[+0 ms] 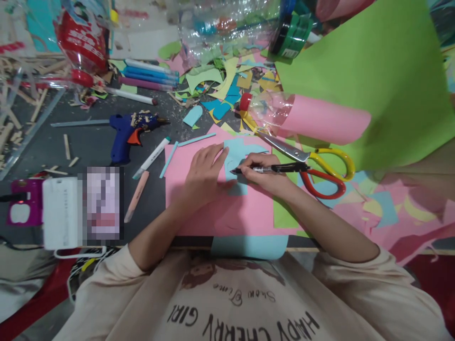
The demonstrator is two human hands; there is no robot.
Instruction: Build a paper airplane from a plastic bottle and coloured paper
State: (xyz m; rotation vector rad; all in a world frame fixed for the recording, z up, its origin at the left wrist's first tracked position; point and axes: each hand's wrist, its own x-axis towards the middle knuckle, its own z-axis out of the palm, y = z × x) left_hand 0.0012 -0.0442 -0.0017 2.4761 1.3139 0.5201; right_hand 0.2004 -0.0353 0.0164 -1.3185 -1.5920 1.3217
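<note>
My right hand (259, 173) grips a black pen (280, 168), its tip down on a piece of light blue paper (234, 154). A faint curved line shows near the tip. With fingers spread, my left hand (206, 170) lies flat at the left edge of the blue piece and over the pink sheet (206, 220) beneath it. Just right of the pen lie scissors (284, 147) with one yellow and one red handle. Two thin blue paper strips (195, 139) rest near the pink sheet's upper left corner.
A blue glue gun (122, 137), a white marker (152, 156) and a peach marker (137, 196) lie left. A power bank (60, 213) sits at the front left. Behind are paper scraps (227, 94), plastic bottles (227, 23) and a pink-wrapped bottle (327, 118). A large green sheet (373, 71) covers the right.
</note>
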